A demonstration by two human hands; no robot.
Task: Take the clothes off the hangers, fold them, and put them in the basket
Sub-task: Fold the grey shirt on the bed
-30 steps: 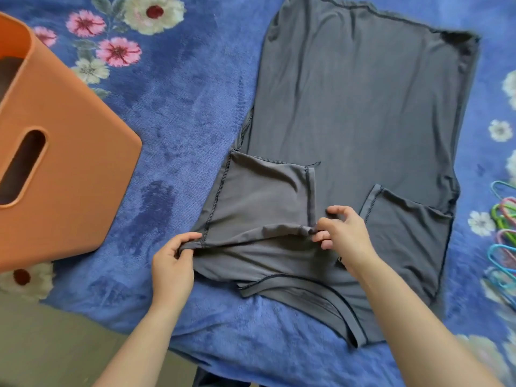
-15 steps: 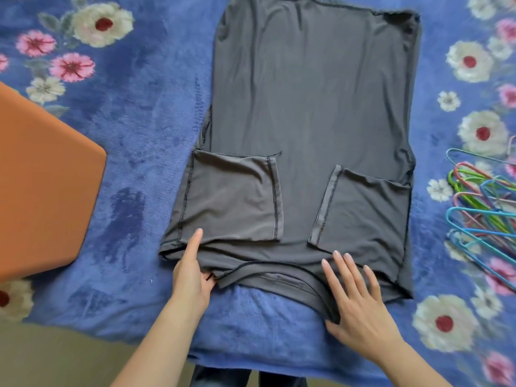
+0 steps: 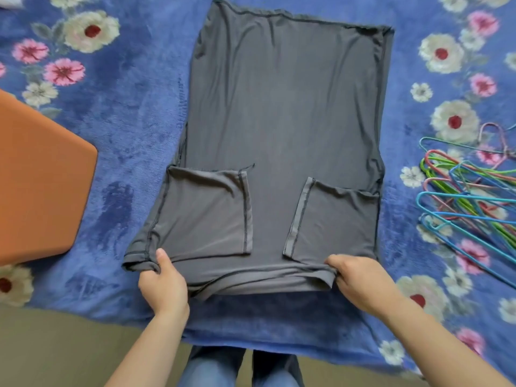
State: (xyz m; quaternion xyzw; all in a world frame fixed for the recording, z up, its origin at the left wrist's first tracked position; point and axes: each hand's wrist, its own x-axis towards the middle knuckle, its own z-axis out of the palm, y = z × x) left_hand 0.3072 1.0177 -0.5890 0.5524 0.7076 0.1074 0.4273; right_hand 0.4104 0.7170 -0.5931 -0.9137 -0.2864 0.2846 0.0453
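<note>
The grey jersey T-shirt (image 3: 282, 121) lies flat mid-way across the blue flowered fleece blanket (image 3: 125, 107), sleeves folded in, clear of the coloured wire hangers (image 3: 469, 196) at its right edge. The left hand (image 3: 163, 283) and right hand (image 3: 360, 283) each pinch its near edge. The final folds and the orange plastic basket (image 3: 39, 196) at the left edge seemingly remain.

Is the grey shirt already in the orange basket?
No, the grey shirt lies spread on the blue floral blanket beside the orange basket.

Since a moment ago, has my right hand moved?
Yes: the right hand drew back toward you from the folded sleeve and now grips the shirt's near edge.
</note>
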